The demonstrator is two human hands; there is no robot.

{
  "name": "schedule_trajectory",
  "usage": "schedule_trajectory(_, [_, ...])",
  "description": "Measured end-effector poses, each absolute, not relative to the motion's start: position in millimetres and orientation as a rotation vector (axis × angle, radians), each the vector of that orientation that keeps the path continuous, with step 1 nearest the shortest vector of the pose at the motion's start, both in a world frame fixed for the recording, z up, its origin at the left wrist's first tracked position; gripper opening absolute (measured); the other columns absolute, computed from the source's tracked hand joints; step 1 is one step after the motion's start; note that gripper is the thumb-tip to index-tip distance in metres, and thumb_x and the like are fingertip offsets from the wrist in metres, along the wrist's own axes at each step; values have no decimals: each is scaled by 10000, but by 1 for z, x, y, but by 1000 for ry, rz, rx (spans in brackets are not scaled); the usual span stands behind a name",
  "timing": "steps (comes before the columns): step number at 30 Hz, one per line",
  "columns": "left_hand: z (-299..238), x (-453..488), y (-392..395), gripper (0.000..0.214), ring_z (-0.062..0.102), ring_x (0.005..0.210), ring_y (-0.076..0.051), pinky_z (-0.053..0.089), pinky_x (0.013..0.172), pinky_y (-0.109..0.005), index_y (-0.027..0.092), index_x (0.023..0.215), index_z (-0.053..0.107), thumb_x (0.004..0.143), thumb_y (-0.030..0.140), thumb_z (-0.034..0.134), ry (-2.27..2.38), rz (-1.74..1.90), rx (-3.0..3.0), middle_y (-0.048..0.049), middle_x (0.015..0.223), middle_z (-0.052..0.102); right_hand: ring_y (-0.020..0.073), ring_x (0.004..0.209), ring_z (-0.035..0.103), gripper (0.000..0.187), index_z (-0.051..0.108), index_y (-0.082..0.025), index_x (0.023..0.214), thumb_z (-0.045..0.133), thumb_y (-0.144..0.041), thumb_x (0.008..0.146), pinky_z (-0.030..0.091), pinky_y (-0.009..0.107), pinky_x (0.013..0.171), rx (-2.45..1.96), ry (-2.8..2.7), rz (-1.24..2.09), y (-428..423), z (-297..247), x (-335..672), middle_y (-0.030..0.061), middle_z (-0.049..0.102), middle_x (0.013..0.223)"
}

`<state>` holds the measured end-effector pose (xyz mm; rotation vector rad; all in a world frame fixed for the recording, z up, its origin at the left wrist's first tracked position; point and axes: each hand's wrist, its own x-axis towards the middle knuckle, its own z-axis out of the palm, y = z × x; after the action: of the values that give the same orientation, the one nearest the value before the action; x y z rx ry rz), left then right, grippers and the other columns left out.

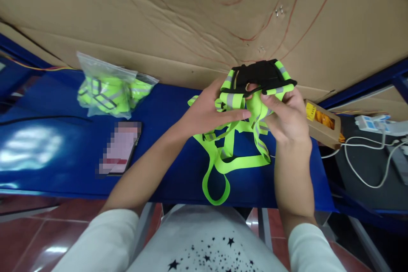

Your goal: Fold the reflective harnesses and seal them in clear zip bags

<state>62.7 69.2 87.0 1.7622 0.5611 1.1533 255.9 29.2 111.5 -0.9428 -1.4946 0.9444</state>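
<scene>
My left hand [212, 112] and right hand [287, 114] both grip the vest [234, 100] over the table [63, 153], at about 1 o'clock from my chest. Its top is bunched between my fingers and the lower straps hang loose, so I judge the folding about half done. At 10 o'clock a bag [111, 91] holds folded vests. At 3 o'clock an open box [323, 125] shows something yellow inside.

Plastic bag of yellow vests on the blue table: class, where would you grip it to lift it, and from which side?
On the plastic bag, probably pinch the empty flap at its far end, coming from above. It looks thin and loose enough to gather between fingers, while the part filled with folded vests is bulky.
</scene>
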Motion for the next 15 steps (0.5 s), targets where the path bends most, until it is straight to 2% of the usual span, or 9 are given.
schedule_trajectory(2, [87,66,67,504,707,1142,-290,575,1005,-424,194,1146,710,790,514,868,631,1192,1749,-71,1139,764,311,1224,707,349,683,-319,1129,736,-571,895,648,512,985,-954,-1473,989,31,111,256,35,765,1164])
schedule_trajectory(5, [91,64,64,414,714,1103,-283,586,967,-423,199,1090,729,848,525,812,667,1198,1721,-52,1085,770,287,1187,717,391,685,-307,1125,797,-555,843,650,483,978,-988,-1463,1033,31,112,258,28,760,1163])
schedule_trajectory(10, [95,54,64,455,719,1132,-294,606,970,-448,218,1187,724,856,519,808,600,1087,1644,-50,1145,761,240,951,756,387,682,-261,1007,904,-437,743,663,451,919,-1004,-1337,1188,29,118,260,2,769,969])
schedule_trajectory(12, [95,51,65,470,724,1137,-303,611,969,-456,214,1218,712,876,528,785,584,1034,1617,-69,1138,762,226,871,753,354,679,-259,986,900,-397,747,675,433,845,-957,-1286,1256,28,119,260,-3,768,932])
schedule_trajectory(15, [97,49,65,474,737,1112,-298,613,958,-443,224,1232,703,887,544,768,602,1035,1690,-79,1128,764,173,663,695,251,678,-255,948,849,-373,806,646,349,609,-910,-1302,1257,26,120,262,-1,759,895])
